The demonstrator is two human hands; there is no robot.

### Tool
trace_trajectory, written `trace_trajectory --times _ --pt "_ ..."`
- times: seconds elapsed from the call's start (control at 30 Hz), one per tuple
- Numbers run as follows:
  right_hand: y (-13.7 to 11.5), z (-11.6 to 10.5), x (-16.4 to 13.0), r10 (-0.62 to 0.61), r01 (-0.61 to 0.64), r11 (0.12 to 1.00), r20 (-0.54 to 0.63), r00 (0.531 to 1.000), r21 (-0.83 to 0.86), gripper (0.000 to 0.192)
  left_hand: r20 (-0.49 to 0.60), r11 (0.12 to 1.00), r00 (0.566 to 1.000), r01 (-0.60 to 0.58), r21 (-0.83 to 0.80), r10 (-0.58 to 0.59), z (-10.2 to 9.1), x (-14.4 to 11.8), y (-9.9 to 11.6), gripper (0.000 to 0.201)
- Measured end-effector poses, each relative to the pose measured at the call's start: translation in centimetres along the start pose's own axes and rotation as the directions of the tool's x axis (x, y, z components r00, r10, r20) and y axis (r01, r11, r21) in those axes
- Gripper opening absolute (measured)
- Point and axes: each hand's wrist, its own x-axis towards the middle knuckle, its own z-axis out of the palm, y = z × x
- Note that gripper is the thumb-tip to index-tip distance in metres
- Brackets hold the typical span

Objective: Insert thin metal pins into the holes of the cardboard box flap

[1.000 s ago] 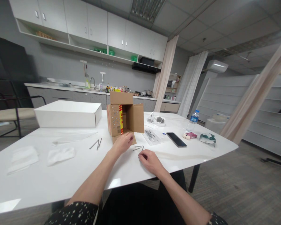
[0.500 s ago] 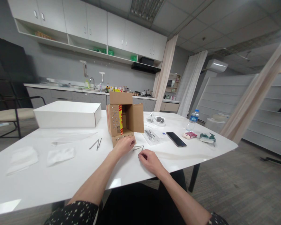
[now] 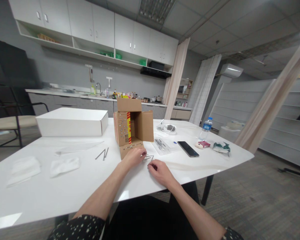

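A small brown cardboard box lies on its side on the white table, its flaps open toward me and rows of nails stuck in the left and bottom flaps. My left hand rests just in front of the bottom flap, its fingertips closing on loose nails on the table. My right hand lies on the table right beside those nails, fingers curled, with nothing clearly held.
More nails lie left of the box. A white flat box stands at the back left, plastic bags at the left. A bag of nails, a phone and a water bottle sit to the right.
My left hand has slid from the box's bottom flap toward me and to the right, onto the loose nails. My right hand has stayed where it was.
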Motion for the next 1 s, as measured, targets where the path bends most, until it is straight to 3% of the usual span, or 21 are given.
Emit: trace_trajectory --times 0.27,0.5,1.0 --pt "0.2 0.1 0.0 -0.015 0.015 1.000 -0.006 1.000 0.005 0.016 0.009 1.000 1.000 -0.011 -0.017 0.011 0.7 0.2 -0.5 0.020" --pt "0.1 0.0 0.0 0.008 -0.008 1.000 0.001 1.000 -0.009 0.015 0.115 0.999 0.993 0.042 -0.029 -0.038 -0.1 -0.5 0.4 0.020" --pt "-0.2 -0.2 0.0 0.008 -0.008 1.000 0.003 1.000 -0.015 0.016 0.092 0.995 0.995 0.021 0.101 -0.030 0.3 -0.4 -0.2 0.022"
